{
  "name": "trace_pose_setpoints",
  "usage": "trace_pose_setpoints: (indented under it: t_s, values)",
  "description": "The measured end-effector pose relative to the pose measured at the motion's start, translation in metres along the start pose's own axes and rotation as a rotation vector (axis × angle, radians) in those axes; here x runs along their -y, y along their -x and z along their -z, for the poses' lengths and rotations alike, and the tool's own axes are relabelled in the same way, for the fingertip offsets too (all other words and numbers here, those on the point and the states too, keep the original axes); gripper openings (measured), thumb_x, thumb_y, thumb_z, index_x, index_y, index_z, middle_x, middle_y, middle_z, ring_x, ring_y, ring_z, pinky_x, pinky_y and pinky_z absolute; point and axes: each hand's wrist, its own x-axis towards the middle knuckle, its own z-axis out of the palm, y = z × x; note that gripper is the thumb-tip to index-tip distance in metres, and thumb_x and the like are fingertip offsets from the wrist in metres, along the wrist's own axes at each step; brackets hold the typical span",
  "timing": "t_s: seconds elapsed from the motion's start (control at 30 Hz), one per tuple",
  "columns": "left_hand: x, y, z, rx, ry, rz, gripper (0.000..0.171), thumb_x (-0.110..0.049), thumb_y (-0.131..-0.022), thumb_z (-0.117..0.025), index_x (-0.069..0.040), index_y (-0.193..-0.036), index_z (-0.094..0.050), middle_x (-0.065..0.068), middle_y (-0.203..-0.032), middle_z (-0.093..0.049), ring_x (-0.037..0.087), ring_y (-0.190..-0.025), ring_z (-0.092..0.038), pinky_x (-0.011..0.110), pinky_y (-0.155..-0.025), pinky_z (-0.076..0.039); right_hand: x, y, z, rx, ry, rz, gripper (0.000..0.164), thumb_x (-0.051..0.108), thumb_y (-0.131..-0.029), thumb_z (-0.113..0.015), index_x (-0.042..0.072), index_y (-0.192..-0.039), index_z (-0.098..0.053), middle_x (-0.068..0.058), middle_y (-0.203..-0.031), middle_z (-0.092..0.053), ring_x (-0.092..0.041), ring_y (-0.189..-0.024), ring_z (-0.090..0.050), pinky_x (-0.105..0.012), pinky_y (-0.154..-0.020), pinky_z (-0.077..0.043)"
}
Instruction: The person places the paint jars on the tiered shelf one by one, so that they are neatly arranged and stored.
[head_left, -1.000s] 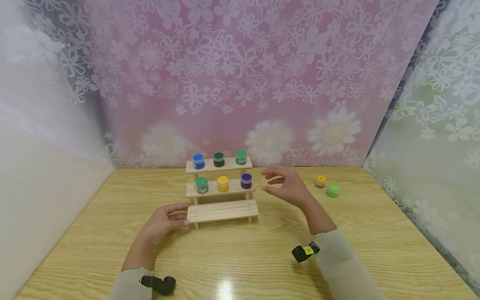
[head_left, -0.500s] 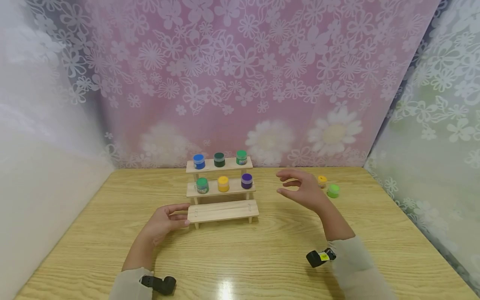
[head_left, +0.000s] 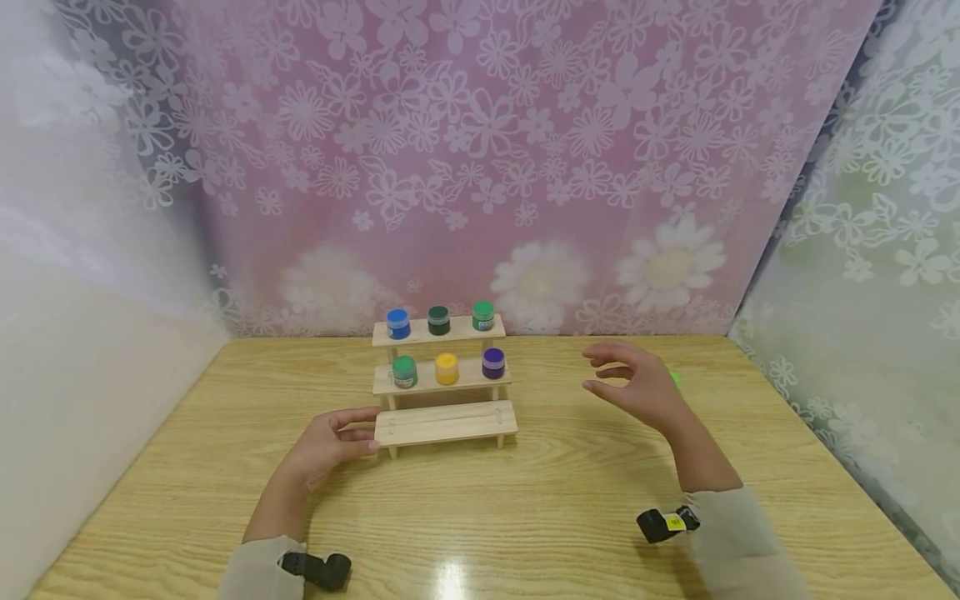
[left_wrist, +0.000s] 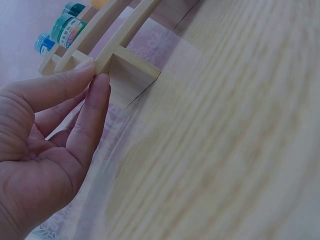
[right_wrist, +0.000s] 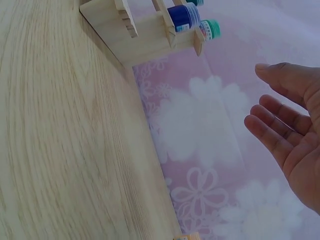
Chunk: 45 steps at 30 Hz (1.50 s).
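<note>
A three-tier wooden display stand [head_left: 446, 423] stands on the table, its lowest tier bare. My left hand [head_left: 326, 448] pinches the left end of that tier; thumb and forefinger meet at the board's corner in the left wrist view. Paint jars fill the upper tiers: a blue jar [head_left: 398, 323], a dark green jar [head_left: 438, 320] and a green jar [head_left: 483, 316] on top, then another green jar [head_left: 405, 372], a yellow jar [head_left: 446, 368] and a purple jar [head_left: 492, 363]. Right of the stand, my right hand [head_left: 637, 387] hovers with parted fingers, holding nothing.
Behind my right hand a light-green jar [head_left: 675, 378] barely shows. An orange-yellow jar [right_wrist: 187, 236] peeks in at the bottom of the right wrist view. A flowered pink curtain [head_left: 570, 167] closes off the table's [head_left: 525, 517] back edge.
My right hand has moved rightward, away from the stand, and now covers the orange-yellow jar and most of the light-green one in the head view. The left hand stays put.
</note>
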Motion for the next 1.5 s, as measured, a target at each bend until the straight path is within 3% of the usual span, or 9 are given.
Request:
trace_pose_setpoints:
  t_s: [0.33, 0.6, 0.8, 0.97, 1.23, 1.5]
  values:
    - [-0.002, 0.002, -0.001, 0.013, 0.013, -0.006, 0.060, 0.003, -0.084, -0.073, 0.005, -0.140, -0.049, 0.023, -0.124, -0.058, 0.022, -0.098, -0.066, 0.033, -0.082, -0.056, -0.011, 0.013, 0.022, -0.018, 0.059, -0.101, 0.041, 0.013, -0.088, -0.075, 0.006, -0.127, -0.063, -0.013, -0.127, -0.059, -0.027, -0.106, -0.060, -0.024, -0.086, -0.053]
    - [-0.003, 0.003, 0.000, 0.024, 0.019, -0.008, 0.060, 0.003, -0.085, -0.073, 0.007, -0.140, -0.048, 0.024, -0.125, -0.058, 0.022, -0.099, -0.065, 0.033, -0.082, -0.056, -0.026, 0.029, 0.038, -0.067, 0.102, -0.112, 0.040, 0.015, -0.089, -0.074, 0.007, -0.127, -0.063, -0.011, -0.125, -0.060, 0.001, -0.099, -0.057, -0.018, -0.083, -0.052]
    - [-0.002, 0.003, 0.000, 0.021, 0.018, -0.004, 0.060, 0.002, -0.085, -0.073, 0.006, -0.140, -0.048, 0.023, -0.123, -0.058, 0.022, -0.098, -0.065, 0.032, -0.082, -0.056, -0.039, 0.037, 0.045, -0.104, 0.093, -0.122, 0.039, 0.011, -0.089, -0.074, 0.003, -0.126, -0.063, -0.014, -0.126, -0.058, 0.005, -0.100, -0.054, -0.013, -0.081, -0.050]
    - [-0.002, 0.003, 0.000, 0.018, 0.013, -0.006, 0.060, 0.002, -0.085, -0.073, 0.006, -0.140, -0.048, 0.023, -0.125, -0.056, 0.022, -0.098, -0.065, 0.032, -0.082, -0.056, -0.051, 0.043, 0.050, -0.121, 0.091, -0.177, 0.042, 0.010, -0.088, -0.074, 0.002, -0.127, -0.062, -0.016, -0.127, -0.057, -0.003, -0.103, -0.055, -0.011, -0.079, -0.050]
    - [-0.001, 0.003, 0.000, 0.022, 0.012, -0.004, 0.061, 0.001, -0.085, -0.073, 0.006, -0.140, -0.047, 0.022, -0.126, -0.057, 0.023, -0.100, -0.065, 0.032, -0.082, -0.056, -0.064, 0.054, 0.061, -0.121, 0.146, -0.290, 0.047, 0.025, -0.091, -0.072, 0.004, -0.131, -0.060, -0.016, -0.131, -0.053, -0.037, -0.110, -0.056, -0.007, -0.077, -0.047]
    - [-0.002, 0.003, 0.000, 0.030, 0.009, -0.015, 0.061, 0.001, -0.086, -0.073, 0.007, -0.140, -0.047, 0.025, -0.128, -0.055, 0.022, -0.099, -0.065, 0.032, -0.083, -0.056, -0.078, 0.059, 0.069, -0.126, 0.148, -0.327, 0.048, 0.022, -0.092, -0.071, 0.000, -0.132, -0.058, -0.020, -0.135, -0.049, -0.041, -0.112, -0.054, -0.005, -0.077, -0.044]
